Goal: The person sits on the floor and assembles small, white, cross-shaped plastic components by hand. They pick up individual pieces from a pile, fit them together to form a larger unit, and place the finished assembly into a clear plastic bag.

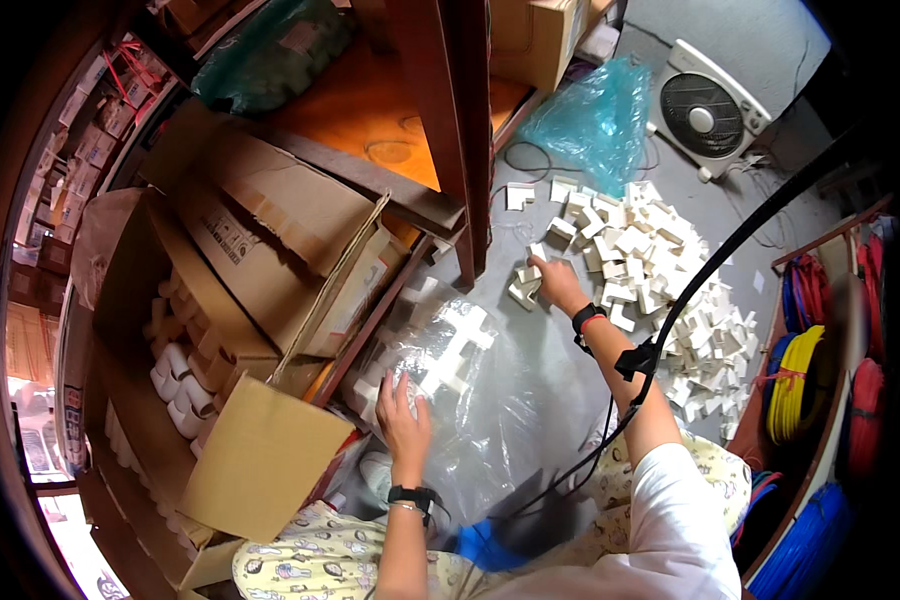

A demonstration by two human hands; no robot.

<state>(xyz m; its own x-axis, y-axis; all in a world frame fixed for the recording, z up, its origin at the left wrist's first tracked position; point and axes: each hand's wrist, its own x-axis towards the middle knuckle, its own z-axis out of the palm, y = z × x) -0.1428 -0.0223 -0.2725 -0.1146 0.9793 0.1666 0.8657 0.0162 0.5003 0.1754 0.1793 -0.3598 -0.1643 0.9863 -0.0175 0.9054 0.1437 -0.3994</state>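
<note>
My right hand reaches forward over the grey floor, its fingers closed on a white plastic corner fitting beside a large loose pile of white L-shaped fittings. Another fitting lies apart from the pile, farther off. Nearer to me, my left hand lies with its fingers stretched out on a clear plastic bag. Several white fittings show through the far part of that bag. Exactly how many pieces my right fingers hold is hidden.
At left stands an open cardboard box with white pipe fittings. A wooden post rises ahead. Beyond the pile are a blue-green bag and a box fan. Coloured cable coils fill a rack at right. A black cable crosses the view.
</note>
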